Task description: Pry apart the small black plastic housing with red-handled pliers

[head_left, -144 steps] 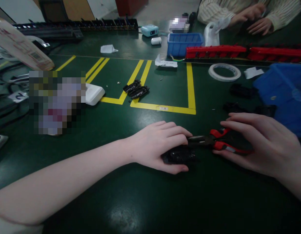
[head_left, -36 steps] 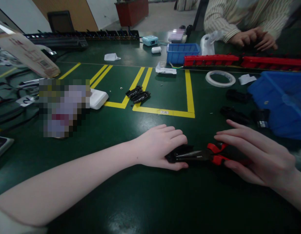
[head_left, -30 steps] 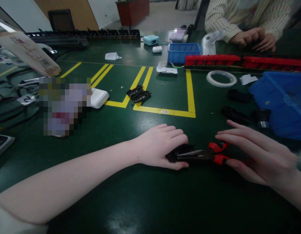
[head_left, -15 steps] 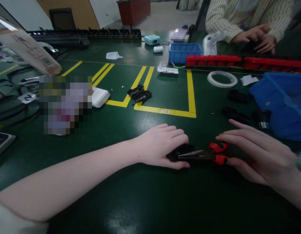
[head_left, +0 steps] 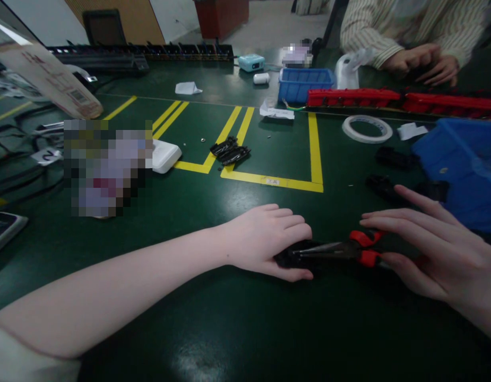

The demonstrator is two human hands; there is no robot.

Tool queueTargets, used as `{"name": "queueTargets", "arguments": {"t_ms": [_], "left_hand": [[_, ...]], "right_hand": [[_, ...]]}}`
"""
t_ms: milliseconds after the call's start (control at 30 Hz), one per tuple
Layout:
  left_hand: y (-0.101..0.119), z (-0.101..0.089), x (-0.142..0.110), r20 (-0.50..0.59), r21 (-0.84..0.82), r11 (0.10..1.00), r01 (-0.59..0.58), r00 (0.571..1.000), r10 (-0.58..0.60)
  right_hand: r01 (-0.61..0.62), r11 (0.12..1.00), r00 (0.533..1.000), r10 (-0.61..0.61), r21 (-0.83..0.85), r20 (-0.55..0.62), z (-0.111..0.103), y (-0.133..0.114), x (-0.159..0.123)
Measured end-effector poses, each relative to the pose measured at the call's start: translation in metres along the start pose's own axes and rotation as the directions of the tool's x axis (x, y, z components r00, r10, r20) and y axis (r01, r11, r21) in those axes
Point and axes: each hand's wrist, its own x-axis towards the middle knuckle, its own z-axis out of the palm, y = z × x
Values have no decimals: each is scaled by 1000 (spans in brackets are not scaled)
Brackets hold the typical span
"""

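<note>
Black part is on the table right in front of me, pinched btwn thumb & fingers of my left hand. My right hand is closed round the handles of 1 pr of red-handled pliers, one finger lifted off; plier tips lie over the part, can't tell if they grip it.

Writing: label on the yellow tape says 工具; tag at far L has what looks like a 2; leaning carton has reddish print + a barcode, too blurry to read.

Surface: dark green table, shiny, marked out w/ the tape. Room: red-brown cabinet, grey floor, white wall; person in striped sleeves sits opp., hands close together.

Counts, approx. near to far: 2 black pcs across the tape lines; 3 dark pcs by the big blue bin; 1 tape roll; 3 paper scraps; 2 red strips; 1 small blue bin.
</note>
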Motion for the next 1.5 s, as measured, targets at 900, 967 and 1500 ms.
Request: {"name": "queueTargets", "arguments": {"t_ms": [900, 967, 1500], "left_hand": [[0, 0, 0, -13, -6, 1000, -5, 1000, 5], [0, 1, 0, -15, 5, 1000, -6, 1000, 6], [-2, 3, 0, -44, -3, 999, -39, 998, 39]], "right_hand": [[-23, 993, 999, 18, 116, 43, 1, -6, -1], [-27, 993, 999, 22, 119, 44, 1, -6, -1], [8, 997, 998, -12, 72, 57, 0, -4, 2]]}}
